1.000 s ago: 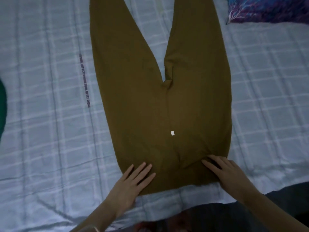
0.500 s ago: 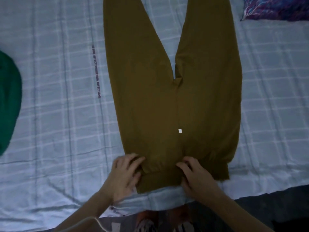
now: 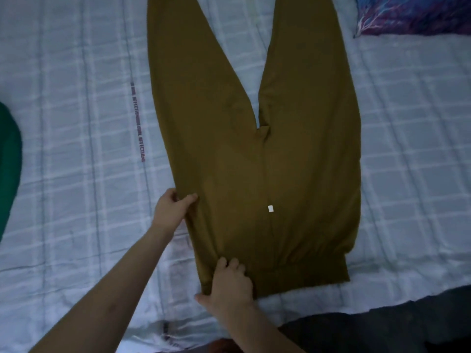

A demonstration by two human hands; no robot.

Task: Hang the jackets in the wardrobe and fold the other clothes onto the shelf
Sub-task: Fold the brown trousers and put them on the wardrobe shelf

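Note:
Olive-brown trousers point(image 3: 254, 149) lie flat on the bed, legs spread away from me, waistband nearest me, a small white tag near the middle. My left hand point(image 3: 172, 210) pinches the trousers' left side edge a little above the waistband. My right hand point(image 3: 229, 281) grips the left corner of the waistband, fingers curled into the fabric.
The bed is covered by a pale blue checked sheet point(image 3: 76, 174). A green garment point(image 3: 9, 161) lies at the left edge. A purple patterned pillow point(image 3: 413, 14) sits at the top right. The bed's near edge point(image 3: 382, 301) drops to dark floor at the bottom right.
Both hands have left the middle of the waistband. The left hand went up the trousers' left side edge; the right hand crossed to the waistband's left corner. The view shifted slightly.

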